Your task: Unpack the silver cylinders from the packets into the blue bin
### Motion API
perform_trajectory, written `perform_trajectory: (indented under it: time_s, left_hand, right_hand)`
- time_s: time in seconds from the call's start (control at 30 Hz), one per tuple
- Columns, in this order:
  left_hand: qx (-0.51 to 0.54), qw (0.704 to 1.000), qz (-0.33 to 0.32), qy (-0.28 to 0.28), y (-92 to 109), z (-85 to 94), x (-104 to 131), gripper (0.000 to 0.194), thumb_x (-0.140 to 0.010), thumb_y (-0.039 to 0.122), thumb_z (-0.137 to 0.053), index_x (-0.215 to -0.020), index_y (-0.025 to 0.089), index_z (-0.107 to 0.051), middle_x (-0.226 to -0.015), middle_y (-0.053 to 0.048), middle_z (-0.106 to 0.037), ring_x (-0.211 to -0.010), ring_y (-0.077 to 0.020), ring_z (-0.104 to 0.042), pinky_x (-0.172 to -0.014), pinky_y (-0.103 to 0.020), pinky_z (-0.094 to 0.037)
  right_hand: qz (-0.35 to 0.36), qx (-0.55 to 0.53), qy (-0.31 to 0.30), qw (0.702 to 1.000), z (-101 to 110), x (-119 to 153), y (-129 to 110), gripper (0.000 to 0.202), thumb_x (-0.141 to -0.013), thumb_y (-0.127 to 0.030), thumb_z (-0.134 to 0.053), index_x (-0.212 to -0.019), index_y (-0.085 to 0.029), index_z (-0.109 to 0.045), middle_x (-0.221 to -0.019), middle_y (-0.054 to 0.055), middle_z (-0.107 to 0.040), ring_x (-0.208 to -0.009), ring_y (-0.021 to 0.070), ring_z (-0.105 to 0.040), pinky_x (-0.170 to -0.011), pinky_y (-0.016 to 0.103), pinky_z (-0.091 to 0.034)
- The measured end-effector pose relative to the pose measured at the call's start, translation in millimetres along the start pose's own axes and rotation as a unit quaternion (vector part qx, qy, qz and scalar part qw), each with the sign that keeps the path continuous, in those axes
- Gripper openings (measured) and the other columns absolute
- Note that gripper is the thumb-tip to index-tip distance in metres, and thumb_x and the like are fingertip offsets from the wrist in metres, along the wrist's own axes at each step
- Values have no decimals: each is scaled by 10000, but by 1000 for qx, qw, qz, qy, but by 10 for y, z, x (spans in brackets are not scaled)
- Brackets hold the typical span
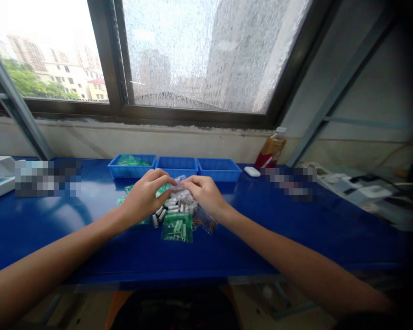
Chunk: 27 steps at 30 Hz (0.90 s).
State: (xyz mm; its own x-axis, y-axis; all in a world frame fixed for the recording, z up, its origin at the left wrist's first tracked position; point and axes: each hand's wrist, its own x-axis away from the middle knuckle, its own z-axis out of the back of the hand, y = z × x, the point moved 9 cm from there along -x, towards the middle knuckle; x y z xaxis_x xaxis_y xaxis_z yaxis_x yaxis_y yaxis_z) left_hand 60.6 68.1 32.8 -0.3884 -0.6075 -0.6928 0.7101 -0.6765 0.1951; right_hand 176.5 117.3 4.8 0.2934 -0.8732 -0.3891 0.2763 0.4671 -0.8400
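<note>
Over a pile of small packets in the middle of the blue table, my left hand (146,195) curves its thumb and fingers about the left side of a clear plastic bag (180,182). My right hand (206,195) pinches the same bag from the right, its fingertips pressed together. Below them lie small silvery cylindrical parts (159,215) and a green plastic bag (177,228) with little pale pieces inside. Another clear bag (205,221) with brownish pieces pokes out under my right hand. More green bags (124,198) are partly hidden behind my left hand.
Behind the pile stand three blue trays in a row; the left tray (114,171) holds green bags, beside the middle tray (176,170) and right tray (218,175). A white case (252,172) and a drink bottle (271,149) are farther right. Power strips (361,192) lie at the right edge.
</note>
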Motion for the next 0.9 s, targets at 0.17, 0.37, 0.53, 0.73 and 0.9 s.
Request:
perform_trajectory:
  time_s: [0.17,0.37,0.53,0.73,0.9]
  left_hand:
    - [120,981,135,-75,-242,-141,-15,256,-824,378,-487,-757,160,-605,-796,-62,-591,-764,-182,-547,-692,-339,-455]
    - [464,826,296,-123,-298,-371,108,537,-885,542,-252,-764,147,-594,-712,-67,-595,-617,-145,-539,-543,-277,-421]
    - [478,827,286,-77,-266,-289,92,237,-778,358,-595,-698,141,-539,-649,1,-532,-596,-93,-488,-550,-218,-382]
    - [407,873,266,37,-367,-72,49,130,-767,267,-595,-788,150,-542,-637,28,-521,-584,-75,-469,-545,-200,-369]
    - [299,934,189,41,-284,33,-1,63,-783,217,-553,-769,156,-560,-772,-12,-545,-721,-107,-512,-611,-230,-406]
  right_hand:
    - [73,61,108,990,235,20,-119,143,-768,-286,-524,-783,-165,-599,-507,-43,-479,-450,85,-413,-460,237,-328]
    - [226,144,102,958,209,187,-480,146,-811,-218,-486,-856,-195,-623,-796,29,-665,-658,128,-584,-647,290,-467]
    - [334,154,41,929,41,301,-650,255,-791,-98,-433,-931,-202,-618,-901,39,-662,-848,148,-601,-781,315,-478]
    - [196,68,33,978,94,101,-409,213,-701,-85,-495,-815,-194,-639,-977,63,-614,-963,183,-553,-744,324,-473]
    - [-22,-110,-63,992,-83,15,-40,266,-784,-386,-506,-687,-158,-605,-687,41,-605,-654,137,-543,-625,293,-423]
